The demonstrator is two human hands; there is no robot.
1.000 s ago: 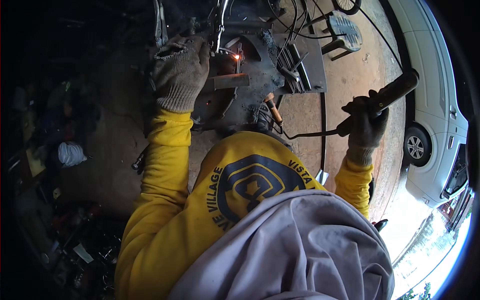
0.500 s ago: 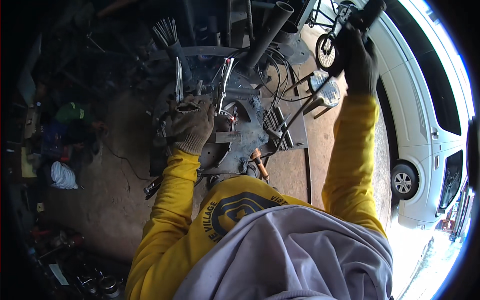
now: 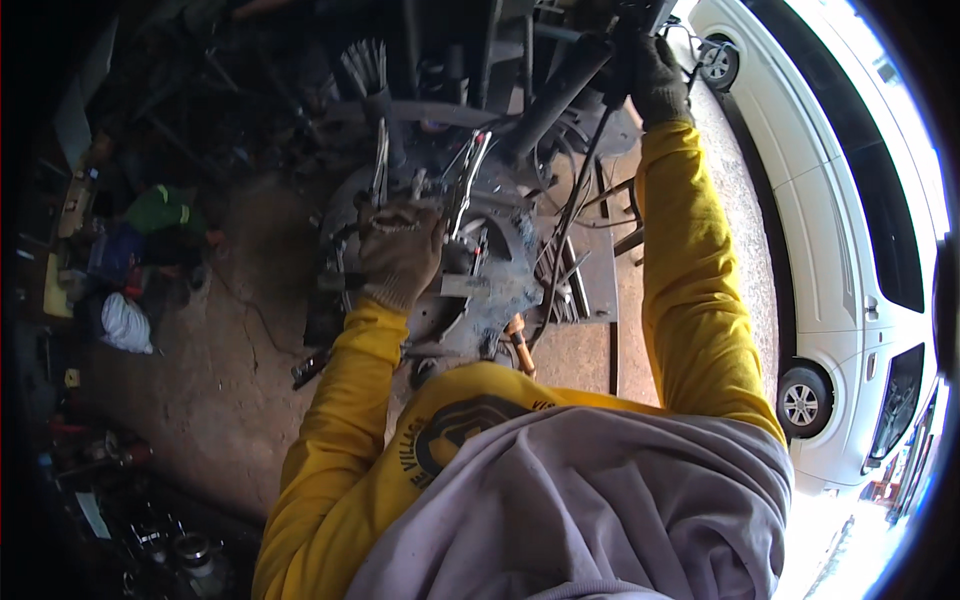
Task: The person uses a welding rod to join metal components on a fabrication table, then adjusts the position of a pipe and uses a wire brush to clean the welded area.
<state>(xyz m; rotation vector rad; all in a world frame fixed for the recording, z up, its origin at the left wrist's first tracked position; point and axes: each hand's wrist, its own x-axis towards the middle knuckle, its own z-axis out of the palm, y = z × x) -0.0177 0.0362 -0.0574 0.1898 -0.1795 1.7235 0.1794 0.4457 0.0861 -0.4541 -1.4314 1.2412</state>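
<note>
My left hand (image 3: 402,252), in a worn brown-grey work glove, rests on a dark metal workpiece (image 3: 505,292) with its fingers curled inward. What they grip, if anything, is hidden. Two silver locking pliers stand up beyond it, one pair (image 3: 381,168) just past the fingers, the other (image 3: 466,187) to their right. With the arm stretched far forward, my gloved right hand (image 3: 660,88) closes round a dark corded hand tool (image 3: 624,62). Shadow hides the tool's exact kind. Its black cable (image 3: 577,190) hangs down toward the bench.
A wide pipe (image 3: 562,95) slants up behind the workpiece, near a holder of thin rods (image 3: 365,66). Metal strips (image 3: 568,285) and a brown-handled tool (image 3: 520,345) lie on the right. A white van (image 3: 835,250) stands outside; a person in green (image 3: 160,210) is at left.
My right hand has swung left and slightly farther away with the corded tool, toward the slanted pipe. My left hand keeps its place on the workpiece. The view has shifted slightly.
</note>
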